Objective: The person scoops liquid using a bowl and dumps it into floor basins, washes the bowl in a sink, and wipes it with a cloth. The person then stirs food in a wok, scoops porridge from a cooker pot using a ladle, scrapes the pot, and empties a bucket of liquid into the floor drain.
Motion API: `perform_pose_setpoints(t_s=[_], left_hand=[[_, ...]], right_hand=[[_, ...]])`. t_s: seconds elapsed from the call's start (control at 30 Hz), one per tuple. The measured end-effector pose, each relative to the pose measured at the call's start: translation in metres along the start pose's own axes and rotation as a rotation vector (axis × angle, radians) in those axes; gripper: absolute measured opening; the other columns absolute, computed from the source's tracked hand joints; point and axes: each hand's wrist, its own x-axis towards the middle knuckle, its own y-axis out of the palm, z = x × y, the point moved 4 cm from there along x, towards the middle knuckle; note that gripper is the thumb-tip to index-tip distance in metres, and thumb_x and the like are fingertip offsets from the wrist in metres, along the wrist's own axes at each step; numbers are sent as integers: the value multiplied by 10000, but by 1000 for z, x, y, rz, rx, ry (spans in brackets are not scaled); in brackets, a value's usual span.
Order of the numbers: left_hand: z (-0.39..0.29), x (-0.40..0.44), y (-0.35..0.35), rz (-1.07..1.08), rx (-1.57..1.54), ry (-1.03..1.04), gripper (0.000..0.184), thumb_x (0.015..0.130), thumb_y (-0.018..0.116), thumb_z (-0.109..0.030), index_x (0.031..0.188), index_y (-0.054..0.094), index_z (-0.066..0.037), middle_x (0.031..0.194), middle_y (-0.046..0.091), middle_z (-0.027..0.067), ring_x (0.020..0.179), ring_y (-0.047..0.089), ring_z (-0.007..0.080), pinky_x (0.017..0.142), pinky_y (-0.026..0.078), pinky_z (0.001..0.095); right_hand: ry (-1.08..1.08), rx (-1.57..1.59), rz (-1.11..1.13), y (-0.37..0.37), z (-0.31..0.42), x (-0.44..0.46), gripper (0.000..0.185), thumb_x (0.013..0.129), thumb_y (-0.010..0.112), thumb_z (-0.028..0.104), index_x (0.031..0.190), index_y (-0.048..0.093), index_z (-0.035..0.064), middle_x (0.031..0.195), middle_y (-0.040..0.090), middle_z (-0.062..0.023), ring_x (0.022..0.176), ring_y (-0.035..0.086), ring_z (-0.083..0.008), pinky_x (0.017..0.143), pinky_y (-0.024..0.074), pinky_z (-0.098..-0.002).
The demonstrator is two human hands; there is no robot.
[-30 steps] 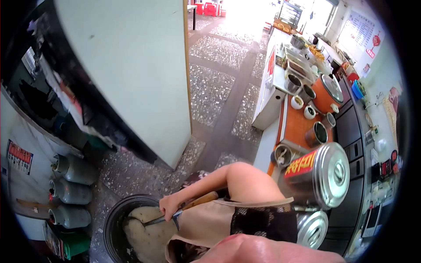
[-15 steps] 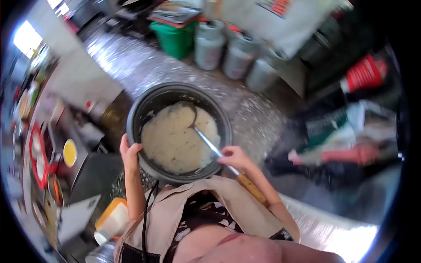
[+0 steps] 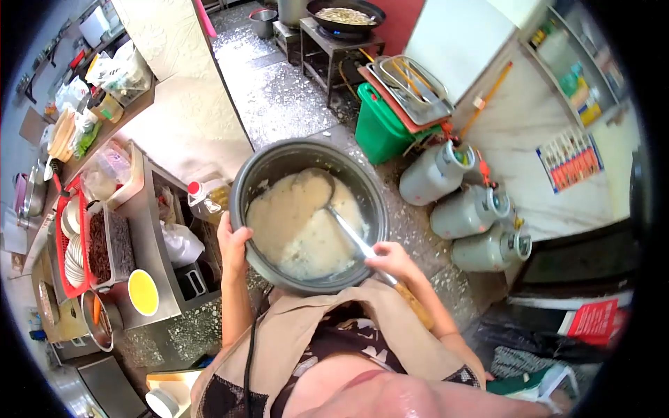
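A large dark round pot (image 3: 311,282) stands in front of my body, with pale, thick porridge-like food (image 3: 286,219) inside. My left hand (image 3: 234,240) grips the pot's rim on its left side, thumb on the edge. My right hand (image 3: 391,261) is closed around the metal shaft of a ladle (image 3: 352,237) at the pot's lower right rim. The ladle's bowl lies partly sunk in the food near the far side, and its wooden handle points back along my right forearm.
Gas cylinders (image 3: 468,212) and a green bin (image 3: 380,129) with trays on top stand at the right. A wok (image 3: 346,17) sits on a stove at the back. On the left, a counter holds a red basket (image 3: 72,244) and a yellow-filled bowl (image 3: 143,292).
My view has swung from the doorway side to the gas cylinders and stove. My left hand, not visible at first, now holds the rim. The ladle stays in my right hand.
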Motion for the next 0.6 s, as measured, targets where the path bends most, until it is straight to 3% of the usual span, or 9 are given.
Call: perform_pose_setpoints(t_s=[0.17,0.3,0.47,0.6], left_hand=[[-13,172,35,38,74,21,405,613,524,-30,1012,496,34,859,535,41,740,501,110,679,426,225],[2,334,74,98,100,-5,306,610,528,6,915,516,2,748,493,-5,650,465,83,570,391,215],[-5,538,105,7,89,-11,273,609,542,-6,879,502,-2,755,509,5,644,468,79,583,393,204],[-31,674,88,-102,43,19,305,611,549,-18,913,512,3,749,515,-1,636,476,74,578,390,193]], right_hand=[[-9,58,-86,-47,81,119,218,686,706,165,813,633,4,697,592,-13,644,514,-77,608,434,-239],[-12,97,-101,-81,123,249,214,690,706,154,826,634,4,712,594,-8,658,517,-78,617,440,-245],[-45,92,-57,-137,206,451,187,701,692,120,829,617,6,696,571,9,652,504,-68,596,425,-229],[-2,53,67,-165,322,586,171,704,682,111,820,611,7,684,562,16,631,495,-59,568,415,-224]])
